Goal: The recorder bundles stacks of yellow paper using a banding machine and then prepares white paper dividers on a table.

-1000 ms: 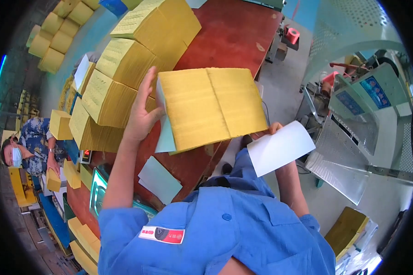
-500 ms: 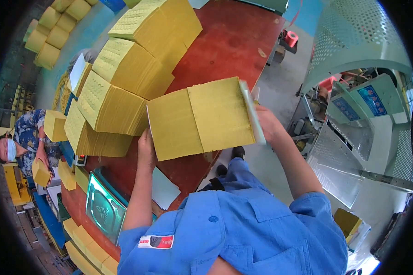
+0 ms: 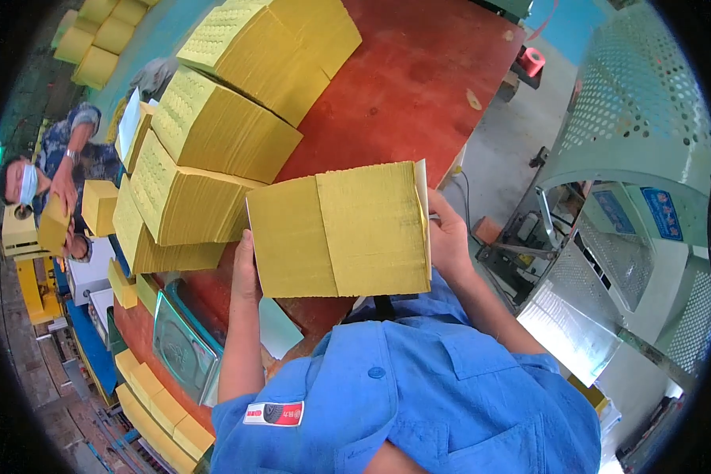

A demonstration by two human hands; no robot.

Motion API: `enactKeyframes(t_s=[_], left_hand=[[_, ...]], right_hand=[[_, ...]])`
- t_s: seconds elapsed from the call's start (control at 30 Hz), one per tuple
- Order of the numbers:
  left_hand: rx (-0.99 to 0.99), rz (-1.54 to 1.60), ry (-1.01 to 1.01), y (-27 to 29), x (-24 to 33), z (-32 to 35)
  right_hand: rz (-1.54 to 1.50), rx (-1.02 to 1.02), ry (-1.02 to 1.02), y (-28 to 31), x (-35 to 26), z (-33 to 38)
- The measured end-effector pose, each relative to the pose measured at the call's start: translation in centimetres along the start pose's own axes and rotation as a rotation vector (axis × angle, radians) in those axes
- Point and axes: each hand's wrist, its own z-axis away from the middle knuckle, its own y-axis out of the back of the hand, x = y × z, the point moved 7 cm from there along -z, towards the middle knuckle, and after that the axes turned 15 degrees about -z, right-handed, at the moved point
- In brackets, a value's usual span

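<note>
Head view: both hands raised before the blue shirtfront, working as a pair. Between them, the yellow paper block (image 3: 336,233), a seam running down its middle where two halves meet.

Left hand (image 3: 246,268) pressed to the block's near-left end, thumb side showing, most fingers hidden. Right hand (image 3: 448,241) wrapped on the opposite end, with a white sheet (image 3: 423,186) standing between palm and paper. A pale line at the left-hand end is too thin to identify.

Step in hand, as I judge it: clasping the block from its two ends with the end sheet lying flat. Next move would seem to call for even inward pressure from both palms; slack on either side could let the leaves fan or the white sheet slip.

Beyond the left hand, larger yellow stacks (image 3: 221,178) on the red table (image 3: 407,87). Just nearer the body than the block, beside the left forearm, pale blue sheets (image 3: 283,328); to that forearm's outer side, a teal tray (image 3: 183,340). Well off past the right hand, a machine with a perforated guard (image 3: 632,118). Far left, a co-worker (image 3: 77,130) holds a small yellow block (image 3: 53,225).
</note>
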Motion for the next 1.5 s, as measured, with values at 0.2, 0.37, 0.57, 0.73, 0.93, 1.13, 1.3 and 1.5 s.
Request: enactKeyframes(t_s=[0.2, 0.37, 0.57, 0.73, 0.93, 1.13, 1.3, 1.5], left_hand=[[-0.053, 0.036, -0.003, -0.4, 0.3, -0.3], [-0.081, 0.003, 0.024, -0.6, 0.2, -0.5], [-0.184, 0.029, -0.029, -1.3, 0.4, -1.2], [-0.249, 0.008, -0.059, -1.8, 1.1, -1.3], [-0.247, 0.015, -0.054, -1.7, 1.1, -1.3], [-0.252, 0.015, -0.049, -1.5, 0.9, -1.0], [-0.211, -0.022, -0.049, -1.3, 0.8, -1.3], [-0.222, -0.002, -0.052, -1.5, 0.6, -1.5]], right_hand=[[0.503, -0.048, 0.0, -0.5, -3.0, 0.5], [0.628, -0.015, 0.346, -2.1, -6.2, 1.1], [-0.117, 0.114, -0.082, -1.7, -3.7, 1.4], [-0.121, 0.127, -0.101, -1.9, -4.4, 1.1], [-0.061, 0.108, -0.155, -1.3, -5.3, 1.0], [-0.045, 0.087, -0.155, -1.8, -6.9, 1.6], [0.121, 0.009, -0.073, -1.3, -6.6, 1.1], [0.463, 0.09, 0.042, -2.7, -8.8, 0.9]])
